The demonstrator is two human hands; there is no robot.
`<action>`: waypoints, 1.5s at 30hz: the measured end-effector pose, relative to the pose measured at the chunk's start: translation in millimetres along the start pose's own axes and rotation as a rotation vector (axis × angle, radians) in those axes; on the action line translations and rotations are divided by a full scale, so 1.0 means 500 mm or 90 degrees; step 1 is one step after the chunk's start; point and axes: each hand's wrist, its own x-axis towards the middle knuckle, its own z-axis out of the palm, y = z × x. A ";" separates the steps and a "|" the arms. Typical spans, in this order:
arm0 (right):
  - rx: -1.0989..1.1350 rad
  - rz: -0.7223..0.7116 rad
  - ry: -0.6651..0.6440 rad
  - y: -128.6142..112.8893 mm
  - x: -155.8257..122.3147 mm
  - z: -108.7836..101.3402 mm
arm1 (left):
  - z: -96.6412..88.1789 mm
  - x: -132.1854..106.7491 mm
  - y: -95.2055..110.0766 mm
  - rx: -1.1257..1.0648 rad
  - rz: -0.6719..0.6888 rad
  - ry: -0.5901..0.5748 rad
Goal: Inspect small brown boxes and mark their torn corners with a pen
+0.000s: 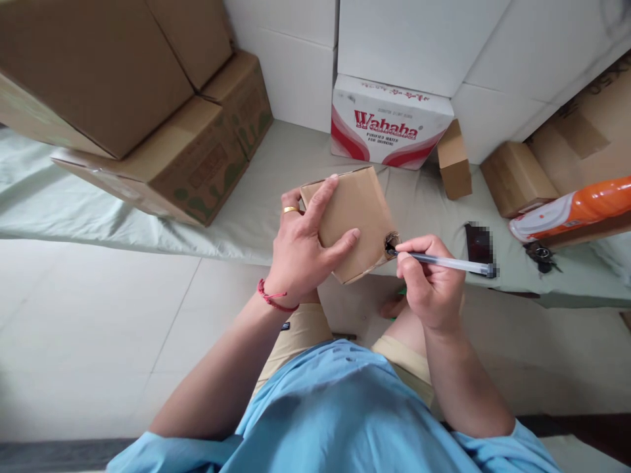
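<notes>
A small brown cardboard box [352, 210] is tilted in front of me, above the front edge of the cloth. My left hand [308, 243] grips it from the left, with thumb and index finger on the upper face and the other fingers partly hidden at its side. Near the box's right corner is a dark, ragged hole [391, 243]. My right hand [428, 279] pinches a clear-barrelled pen [446, 261], whose dark tip reaches into the hole. How deep the tip goes is hidden.
A pale green cloth [276, 171] covers the surface ahead. Large cartons [197, 157] are stacked at left; a white-and-red Wahaha carton [389, 125] stands at the back. Rightward lie a small brown box [454, 161], a dark phone-like object [479, 243], keys [541, 255] and an orange-white package [572, 210].
</notes>
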 end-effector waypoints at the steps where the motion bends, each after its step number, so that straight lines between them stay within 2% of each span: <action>1: 0.007 -0.001 0.005 -0.001 0.000 0.000 | 0.000 0.000 0.000 -0.001 0.001 0.001; 4: 0.010 -0.002 0.026 -0.001 -0.001 0.002 | 0.000 0.000 -0.001 -0.002 0.000 0.000; 8: 0.001 0.016 0.004 0.002 -0.002 0.000 | -0.001 -0.001 0.000 -0.004 0.000 -0.002; 12: 0.034 0.010 0.038 0.000 -0.003 -0.003 | 0.001 -0.002 0.000 -0.009 0.002 0.004; 16: 0.026 0.021 0.019 -0.002 -0.003 -0.006 | 0.002 -0.002 0.000 -0.010 0.000 0.007; 20: 0.015 0.010 0.058 0.001 -0.002 -0.013 | 0.002 -0.002 0.000 -0.014 0.001 0.003; 25: -0.003 0.008 0.027 0.008 0.001 -0.021 | 0.000 -0.002 0.001 -0.010 -0.005 0.001; 30: -0.019 -0.060 0.102 0.013 0.015 -0.027 | -0.001 -0.002 0.001 -0.012 -0.009 -0.004; 34: -0.049 -0.048 0.059 0.016 0.015 -0.028 | -0.002 -0.001 0.001 -0.014 -0.011 -0.005; 37: -0.048 -0.051 0.113 0.030 0.012 -0.044 | -0.005 -0.001 0.000 -0.016 -0.014 -0.004; 40: -0.111 -0.038 0.170 0.074 0.028 -0.082 | -0.009 0.003 -0.006 -0.012 -0.015 -0.007; 42: -0.280 0.027 0.102 0.122 0.053 -0.112 | -0.010 0.007 -0.012 -0.011 -0.011 -0.012; 45: -0.609 0.221 -0.138 0.202 0.102 -0.142 | -0.011 0.014 -0.018 -0.024 -0.004 -0.017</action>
